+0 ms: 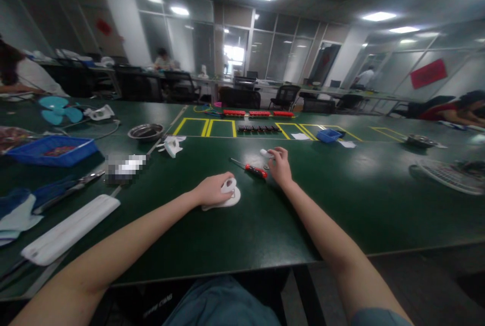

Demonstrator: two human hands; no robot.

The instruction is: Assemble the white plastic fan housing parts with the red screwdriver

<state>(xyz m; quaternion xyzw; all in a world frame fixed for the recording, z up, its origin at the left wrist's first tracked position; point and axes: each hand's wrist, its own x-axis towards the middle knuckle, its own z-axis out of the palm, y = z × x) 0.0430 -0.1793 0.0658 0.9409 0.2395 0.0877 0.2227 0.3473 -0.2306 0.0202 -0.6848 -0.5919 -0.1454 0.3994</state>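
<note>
Right at the near middle of the long green table [341, 204], the person's left hand [212, 189] lies curled over a white plastic part [229, 199], fingers closed around its raised round piece while its flat base rests on the tabletop. Slightly farther out, the right hand [280, 167] has its fingertips bunched narrowly on a small white piece [265, 153], which sits on the table just beyond the knuckles. A red-handled screwdriver [253, 169] lies between the two hands, its handle just beside the right hand and its shaft pointing away to the left. Off to the person's left I see a long white panel [70, 235] near the table edge, a blue tray [53, 150] and a metal bowl [146, 131], with another white part [172, 145] near the bowl. Across the table, yellow tape boxes [206, 127] frame a row of red strips [259, 112] and a black strip [259, 128], and a small blue bin [329, 135] stands to their right. A white fan grille [450, 175] lies far to the right. Other people sit at the table's far corners.
</note>
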